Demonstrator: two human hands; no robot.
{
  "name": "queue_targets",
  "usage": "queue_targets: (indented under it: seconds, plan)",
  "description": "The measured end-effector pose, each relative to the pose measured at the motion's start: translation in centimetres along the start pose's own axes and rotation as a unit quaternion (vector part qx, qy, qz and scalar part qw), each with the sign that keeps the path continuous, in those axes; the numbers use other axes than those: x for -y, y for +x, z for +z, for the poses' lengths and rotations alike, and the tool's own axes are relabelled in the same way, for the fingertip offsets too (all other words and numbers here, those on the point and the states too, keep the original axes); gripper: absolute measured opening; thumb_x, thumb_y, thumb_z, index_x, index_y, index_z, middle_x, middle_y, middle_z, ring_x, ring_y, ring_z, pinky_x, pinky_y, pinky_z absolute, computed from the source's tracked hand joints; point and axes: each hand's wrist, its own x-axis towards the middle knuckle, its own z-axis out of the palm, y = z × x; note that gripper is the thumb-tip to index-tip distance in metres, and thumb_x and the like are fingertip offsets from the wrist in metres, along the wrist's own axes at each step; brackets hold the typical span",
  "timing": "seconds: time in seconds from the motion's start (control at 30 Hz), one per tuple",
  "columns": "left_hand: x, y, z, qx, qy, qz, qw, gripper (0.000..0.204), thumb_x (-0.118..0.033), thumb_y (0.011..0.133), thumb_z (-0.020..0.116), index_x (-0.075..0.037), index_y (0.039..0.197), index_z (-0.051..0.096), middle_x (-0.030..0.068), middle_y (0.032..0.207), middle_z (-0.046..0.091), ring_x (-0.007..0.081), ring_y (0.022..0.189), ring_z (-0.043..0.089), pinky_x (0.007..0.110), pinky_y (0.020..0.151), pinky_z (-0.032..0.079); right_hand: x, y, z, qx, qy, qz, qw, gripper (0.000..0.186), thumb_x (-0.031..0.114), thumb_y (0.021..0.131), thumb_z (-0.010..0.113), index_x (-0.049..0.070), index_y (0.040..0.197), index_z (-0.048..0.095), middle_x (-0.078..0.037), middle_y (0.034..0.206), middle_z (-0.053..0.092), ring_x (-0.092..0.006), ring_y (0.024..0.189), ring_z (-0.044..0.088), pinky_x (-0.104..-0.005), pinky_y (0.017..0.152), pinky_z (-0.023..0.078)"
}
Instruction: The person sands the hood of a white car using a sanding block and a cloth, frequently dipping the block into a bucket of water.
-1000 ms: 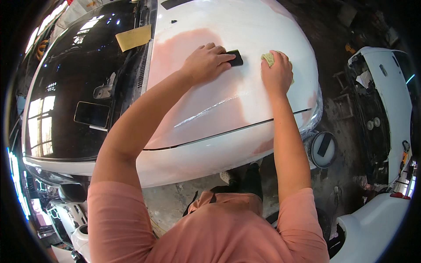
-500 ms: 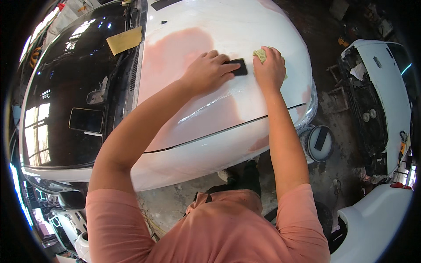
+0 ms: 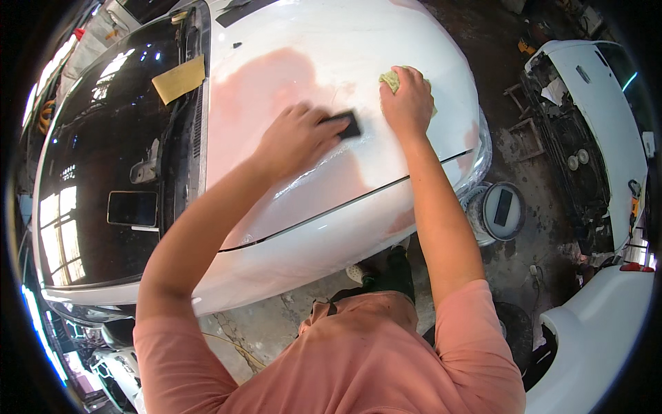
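Note:
On the white car hood [image 3: 407, 38] are pale pink patches and a glossy streak. My left hand [image 3: 296, 138], slightly blurred, is closed on a black block [image 3: 348, 123] pressed to the hood at the lower right of the large pink patch. Further right, my right hand [image 3: 407, 103] grips a crumpled yellow-green cloth [image 3: 389, 77], also against the hood. Its palm side is hidden.
A yellow paper sheet [image 3: 178, 79] and a phone [image 3: 132, 207] lie at the windscreen. A bucket [image 3: 494, 210] with a dark block on its lid stands beside the front bumper. Loose white body panels [image 3: 610, 138] stand along the right.
The hood has shifted down-left in the view. My left hand with the block has moved toward me, first rightward, then slightly back left. My right hand still grips the cloth.

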Motion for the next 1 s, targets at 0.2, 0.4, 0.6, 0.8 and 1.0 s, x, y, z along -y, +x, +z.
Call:
queue_targets:
  seconds: [0.2, 0.4, 0.6, 0.8, 1.0]
  plan:
    - [-0.4, -8.0, -3.6, 0.016, 0.019, -0.025, 0.999, 0.038, -0.025, 0.095, 0.077, -0.015, 0.132, 0.077, 0.0097, 0.125, 0.071, 0.0327, 0.11, 0.064, 0.047, 0.101, 0.052, -0.1, 0.1, -0.1, -0.018, -0.032, 0.005, 0.999, 0.043, 0.03, 0.093, 0.075, 0.014, 0.132, 0.07, -0.01, 0.14, 0.066, -0.0372, 0.13, 0.061, -0.0538, 0.108, 0.05]
    - [0.2, 0.4, 0.4, -0.035, 0.0, 0.014, 0.999, 0.035, -0.027, 0.097, 0.075, -0.015, 0.13, 0.078, 0.0101, 0.128, 0.071, 0.0331, 0.11, 0.063, 0.047, 0.102, 0.052, 0.7, 0.0, 0.3, 0.002, 0.006, -0.015, 1.0, 0.041, 0.031, 0.093, 0.073, 0.015, 0.131, 0.071, -0.011, 0.142, 0.064, -0.0361, 0.133, 0.059, -0.0548, 0.108, 0.048]
    - [-0.8, -11.1, -5.0, 0.042, 0.015, -0.036, 0.998, 0.036, -0.027, 0.096, 0.075, -0.014, 0.129, 0.078, 0.0111, 0.127, 0.072, 0.0338, 0.108, 0.064, 0.047, 0.101, 0.052, -0.5, 0.1, 0.3, -0.01, -0.016, -0.001, 1.0, 0.042, 0.031, 0.093, 0.073, 0.015, 0.131, 0.071, -0.011, 0.142, 0.065, -0.0371, 0.13, 0.06, -0.0546, 0.106, 0.049]
    - [2.2, 1.8, -0.5, -0.01, -0.008, 0.029, 0.999, 0.034, -0.027, 0.099, 0.072, -0.013, 0.129, 0.078, 0.0105, 0.125, 0.073, 0.0337, 0.106, 0.064, 0.046, 0.098, 0.053, 0.4, 0.2, 0.5, -0.015, -0.005, -0.013, 1.0, 0.041, 0.031, 0.093, 0.073, 0.014, 0.131, 0.072, -0.011, 0.141, 0.065, -0.0373, 0.13, 0.06, -0.0547, 0.106, 0.049]
    - [1.3, -3.5, -1.8, -0.005, 0.026, 0.008, 1.0, 0.036, -0.026, 0.099, 0.071, -0.012, 0.132, 0.075, 0.0095, 0.129, 0.073, 0.0335, 0.105, 0.064, 0.046, 0.097, 0.052, -0.5, 0.3, -0.1, -0.01, -0.004, 0.0, 1.0, 0.041, 0.029, 0.093, 0.075, 0.015, 0.131, 0.071, -0.01, 0.143, 0.065, -0.0369, 0.131, 0.06, -0.0532, 0.108, 0.05]
